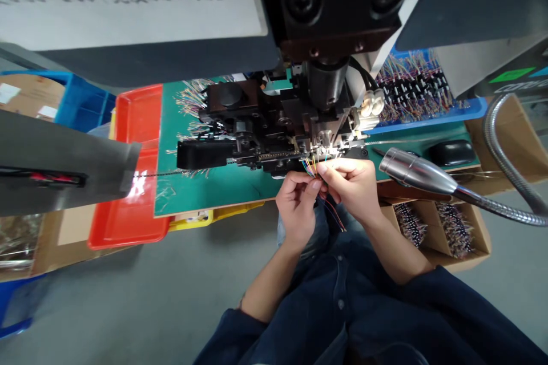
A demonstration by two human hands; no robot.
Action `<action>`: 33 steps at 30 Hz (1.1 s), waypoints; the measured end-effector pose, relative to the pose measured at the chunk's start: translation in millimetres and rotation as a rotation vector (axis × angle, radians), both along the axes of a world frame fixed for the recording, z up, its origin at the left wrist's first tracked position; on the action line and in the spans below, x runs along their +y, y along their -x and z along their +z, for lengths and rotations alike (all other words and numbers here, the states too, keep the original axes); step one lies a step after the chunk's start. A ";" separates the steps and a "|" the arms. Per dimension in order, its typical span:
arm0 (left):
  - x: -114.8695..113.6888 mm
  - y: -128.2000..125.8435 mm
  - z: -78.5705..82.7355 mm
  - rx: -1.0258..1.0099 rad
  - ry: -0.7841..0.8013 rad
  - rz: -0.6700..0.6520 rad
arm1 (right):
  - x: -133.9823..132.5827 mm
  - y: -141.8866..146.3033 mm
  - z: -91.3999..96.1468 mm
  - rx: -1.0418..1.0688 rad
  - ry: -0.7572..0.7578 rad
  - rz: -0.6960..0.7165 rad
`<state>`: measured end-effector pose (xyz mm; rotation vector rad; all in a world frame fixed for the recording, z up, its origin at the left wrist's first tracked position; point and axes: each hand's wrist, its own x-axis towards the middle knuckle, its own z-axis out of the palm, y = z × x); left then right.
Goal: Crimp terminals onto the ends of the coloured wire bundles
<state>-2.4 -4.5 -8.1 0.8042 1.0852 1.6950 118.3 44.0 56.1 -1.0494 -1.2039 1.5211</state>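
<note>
A bundle of thin coloured wires is held in front of a black crimping machine. Thumb and fingers of my left hand pinch the bundle from the left. My right hand pinches wires from the right, its fingertips close to the machine's lit tooling. Several wire ends fan up toward that tooling; whether any touches it I cannot make out. Below my hands, dark and red wire tails hang down. A metal terminal strip runs in from the left to the machine.
A red tray sits left on the green mat. Wire harnesses fill a blue tray at back right and a cardboard box below. A gooseneck lamp reaches in from the right, near a black mouse.
</note>
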 end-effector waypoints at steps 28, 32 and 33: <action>2.2 0.1 5.3 0.014 0.002 -0.009 | 2.0 -0.8 -3.4 0.011 0.054 0.027; 0.7 -0.5 4.4 0.003 0.032 -0.037 | 0.9 -0.9 -6.9 -0.013 0.037 0.021; 0.6 -0.6 4.0 0.000 0.038 -0.039 | 0.5 -0.5 -8.1 -0.010 0.040 0.011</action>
